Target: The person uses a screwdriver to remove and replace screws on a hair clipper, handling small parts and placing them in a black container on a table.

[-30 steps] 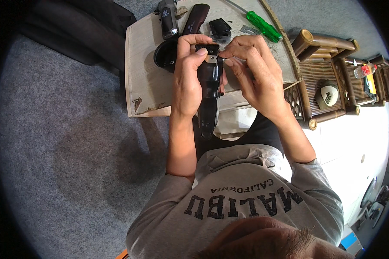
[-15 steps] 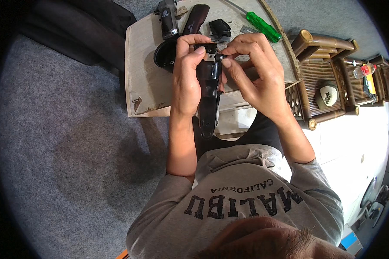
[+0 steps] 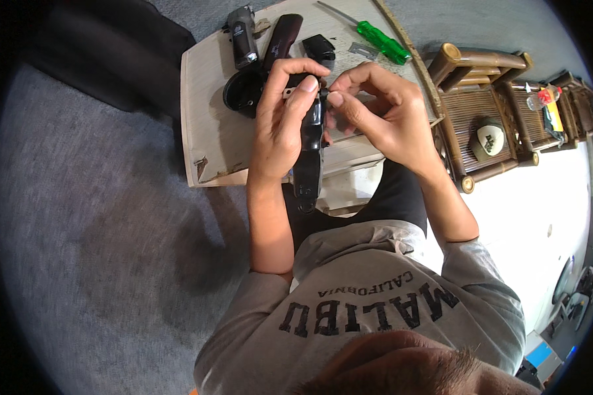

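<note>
My left hand (image 3: 280,125) is wrapped round a black hair clipper (image 3: 309,171), its thumb pressed on the head end. The clipper's long body points down toward my lap, and part of a metal plate shows under the fingers. At the right side of the clipper's head, my right hand (image 3: 402,122) pinches with thumb and forefinger. Whatever small part sits between those fingertips is hidden.
On the wooden table (image 3: 217,141) lie a grey clipper (image 3: 244,43), a dark red-brown housing (image 3: 284,36), a black attachment (image 3: 319,49), a black round bowl (image 3: 239,92) and a green screwdriver (image 3: 383,43). Bamboo chairs stand right, one holding a cap (image 3: 487,139).
The table and its things sit slightly further left in view. My left fingers now cover more of the clipper's head, and my right fingertips stay at its side.
</note>
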A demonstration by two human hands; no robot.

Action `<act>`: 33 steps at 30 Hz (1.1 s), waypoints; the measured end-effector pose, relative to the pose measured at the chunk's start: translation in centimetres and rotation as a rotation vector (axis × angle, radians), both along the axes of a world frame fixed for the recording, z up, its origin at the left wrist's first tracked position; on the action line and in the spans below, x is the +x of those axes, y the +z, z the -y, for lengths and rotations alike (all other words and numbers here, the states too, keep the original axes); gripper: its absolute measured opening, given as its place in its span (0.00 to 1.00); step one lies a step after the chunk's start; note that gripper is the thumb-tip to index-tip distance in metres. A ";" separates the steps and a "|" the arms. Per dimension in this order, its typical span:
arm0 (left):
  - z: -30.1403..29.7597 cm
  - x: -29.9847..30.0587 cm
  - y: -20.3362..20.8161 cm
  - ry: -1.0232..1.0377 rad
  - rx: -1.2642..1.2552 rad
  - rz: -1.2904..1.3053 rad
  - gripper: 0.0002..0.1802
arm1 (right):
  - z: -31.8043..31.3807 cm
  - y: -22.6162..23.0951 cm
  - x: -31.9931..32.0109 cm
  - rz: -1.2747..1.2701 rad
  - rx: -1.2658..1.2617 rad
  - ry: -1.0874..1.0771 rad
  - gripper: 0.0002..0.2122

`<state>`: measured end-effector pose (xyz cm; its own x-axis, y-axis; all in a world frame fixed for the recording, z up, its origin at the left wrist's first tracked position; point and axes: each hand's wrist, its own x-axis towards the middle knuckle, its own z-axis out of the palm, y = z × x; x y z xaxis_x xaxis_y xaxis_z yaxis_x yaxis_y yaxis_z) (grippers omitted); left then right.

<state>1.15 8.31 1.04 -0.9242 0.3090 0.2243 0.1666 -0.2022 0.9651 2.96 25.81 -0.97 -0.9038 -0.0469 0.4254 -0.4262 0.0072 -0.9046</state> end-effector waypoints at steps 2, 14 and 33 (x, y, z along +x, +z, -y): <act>0.2 -0.3 -0.4 -0.020 -0.015 -0.031 0.09 | -0.1 0.1 -0.1 0.030 -0.039 0.037 0.08; 0.4 -0.4 -0.9 -0.062 -0.028 -0.091 0.08 | -1.6 1.2 -0.7 -0.051 0.276 0.045 0.10; 0.0 -0.3 -0.7 0.035 -0.018 0.023 0.18 | -1.8 0.6 -2.0 -0.662 0.572 -0.165 0.08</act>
<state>0.82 8.34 0.38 -0.9393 0.2804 0.1975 0.1507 -0.1797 0.9721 0.95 27.59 -0.38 -0.4951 -0.3028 0.8143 -0.8137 0.4900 -0.3126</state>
